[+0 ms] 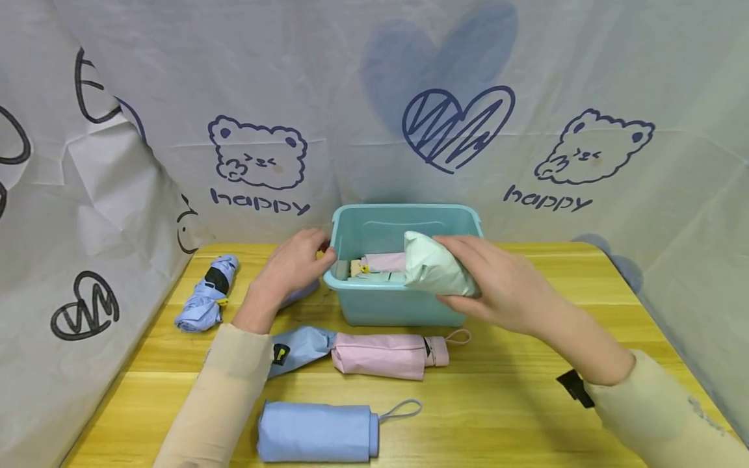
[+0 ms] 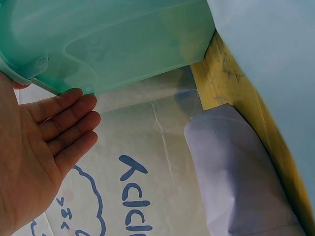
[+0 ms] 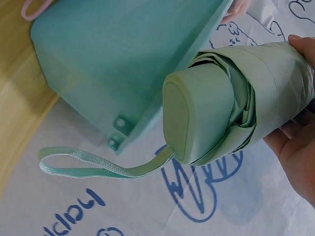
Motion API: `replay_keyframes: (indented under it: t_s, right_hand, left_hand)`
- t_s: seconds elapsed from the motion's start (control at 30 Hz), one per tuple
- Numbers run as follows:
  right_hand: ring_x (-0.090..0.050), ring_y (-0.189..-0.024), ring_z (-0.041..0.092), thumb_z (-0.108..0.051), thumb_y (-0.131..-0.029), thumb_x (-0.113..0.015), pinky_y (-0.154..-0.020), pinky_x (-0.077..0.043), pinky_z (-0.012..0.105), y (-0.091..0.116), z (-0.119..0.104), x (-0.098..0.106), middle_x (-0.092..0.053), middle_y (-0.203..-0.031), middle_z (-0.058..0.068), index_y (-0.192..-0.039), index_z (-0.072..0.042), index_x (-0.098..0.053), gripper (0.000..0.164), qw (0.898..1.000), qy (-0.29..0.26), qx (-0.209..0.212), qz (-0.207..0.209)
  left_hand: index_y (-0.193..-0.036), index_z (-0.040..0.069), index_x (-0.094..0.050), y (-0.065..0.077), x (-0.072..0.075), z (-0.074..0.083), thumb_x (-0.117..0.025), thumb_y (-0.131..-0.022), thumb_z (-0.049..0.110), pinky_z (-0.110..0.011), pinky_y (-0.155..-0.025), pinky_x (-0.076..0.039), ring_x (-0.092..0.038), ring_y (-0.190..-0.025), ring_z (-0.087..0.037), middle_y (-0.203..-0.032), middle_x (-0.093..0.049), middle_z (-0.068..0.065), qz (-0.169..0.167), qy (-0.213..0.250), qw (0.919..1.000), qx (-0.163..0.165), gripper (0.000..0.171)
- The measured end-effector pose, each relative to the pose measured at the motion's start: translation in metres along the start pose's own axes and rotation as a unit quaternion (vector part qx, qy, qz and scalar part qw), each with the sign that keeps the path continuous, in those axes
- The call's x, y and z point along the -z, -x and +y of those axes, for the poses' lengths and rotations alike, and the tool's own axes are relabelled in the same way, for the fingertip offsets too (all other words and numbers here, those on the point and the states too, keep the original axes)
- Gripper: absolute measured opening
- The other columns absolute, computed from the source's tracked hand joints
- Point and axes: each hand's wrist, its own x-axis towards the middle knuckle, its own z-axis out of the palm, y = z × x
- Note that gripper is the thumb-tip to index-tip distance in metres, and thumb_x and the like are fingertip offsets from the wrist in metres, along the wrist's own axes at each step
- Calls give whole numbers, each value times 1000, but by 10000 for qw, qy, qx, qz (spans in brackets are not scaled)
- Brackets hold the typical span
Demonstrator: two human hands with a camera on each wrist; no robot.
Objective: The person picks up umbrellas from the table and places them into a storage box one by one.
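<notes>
In the head view my right hand (image 1: 510,286) grips a folded mint-green umbrella (image 1: 435,265) above the front right of a teal plastic bin (image 1: 404,307). The right wrist view shows the umbrella's flat handle end and its wrist strap (image 3: 106,169) hanging loose. My left hand (image 1: 294,261) is at the bin's left rim, thumb close to the edge. Seen from the left wrist, its fingers (image 2: 74,118) are straight beside the bin wall. Inside the bin lie a pink umbrella (image 1: 383,261) and a pale green one (image 1: 377,277), partly covered by the front rim.
On the wooden table (image 1: 526,390) lie a pink umbrella (image 1: 380,355), a light blue one (image 1: 307,348), a periwinkle one (image 1: 318,432) and, far left, a blue one with a black band (image 1: 206,296). A purple umbrella (image 2: 231,167) sits left of the bin, mostly behind my left arm.
</notes>
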Motion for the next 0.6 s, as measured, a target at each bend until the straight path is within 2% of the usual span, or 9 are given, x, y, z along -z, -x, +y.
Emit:
replay_keyframes:
  t_s: [0.37,0.6]
  right_hand:
    - [-64,-117,30,-35,-87,-82,-76,-60,48,-32,1,5,-61,-139,12,-151,-8,-47,78,9938,350,-194,-1035]
    - [-64,-116,30,-38,-88,-82,-78,-60,49,-46,3,1,-62,-138,12,-151,-8,-48,78,9909,443,-75,-1272]
  left_hand:
    - [-115,12,-67,0,-2,-2,-49,-98,33,-49,-95,-50,-58,-106,-25,-113,-65,-4,23,-50,10000,-26,33]
    - [-114,12,-68,0,-1,-1,-49,-97,33,-48,-95,-51,-58,-106,-25,-114,-65,-4,27,-40,10000,0,32]
